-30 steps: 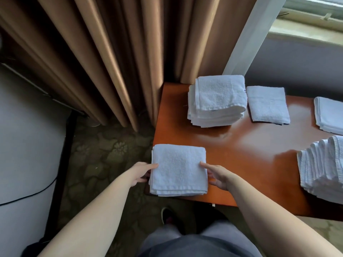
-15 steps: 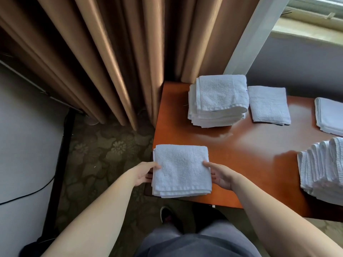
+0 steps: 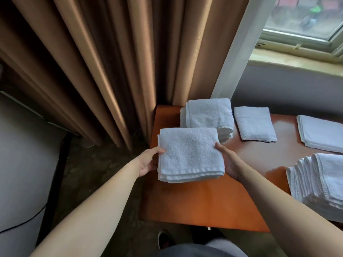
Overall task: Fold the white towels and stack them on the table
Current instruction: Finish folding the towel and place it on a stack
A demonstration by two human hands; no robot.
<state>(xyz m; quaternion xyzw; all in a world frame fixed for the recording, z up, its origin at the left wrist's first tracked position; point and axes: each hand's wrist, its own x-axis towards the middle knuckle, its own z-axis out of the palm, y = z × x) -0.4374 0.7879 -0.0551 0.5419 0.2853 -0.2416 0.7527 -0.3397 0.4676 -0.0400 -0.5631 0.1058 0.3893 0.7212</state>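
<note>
While both hands are gripping it from opposite sides, the folded white towel [image 3: 189, 154] is sitting at the centre of the frame, lifted above the near-left part of the orange wooden table [image 3: 204, 204]. The left hand [image 3: 148, 162] is pinching the towel's left edge — thumb lying on top, the other fingers tucked underneath and out of sight. The right hand [image 3: 229, 162] is doing the same on the right edge, thumb resting on the upper face and the remaining fingers curled beneath the layers. The towel is lying roughly flat, its stacked folded edges showing along the lower side.

Just above it in the frame, a stack of folded towels [image 3: 209, 117] is resting at the far left corner of the table, partly overlapped by the held towel. To the right of that stack a single folded towel [image 3: 254, 124] is lying flat, and farther right another flat towel [image 3: 321, 133] is running off the frame edge. At the lower right, a pile of towels [image 3: 319, 182] is sitting with its layered edges fanned out. Brown curtains [image 3: 92, 62] are filling the upper left, and a window [image 3: 304, 19] is showing at the upper right.
</note>
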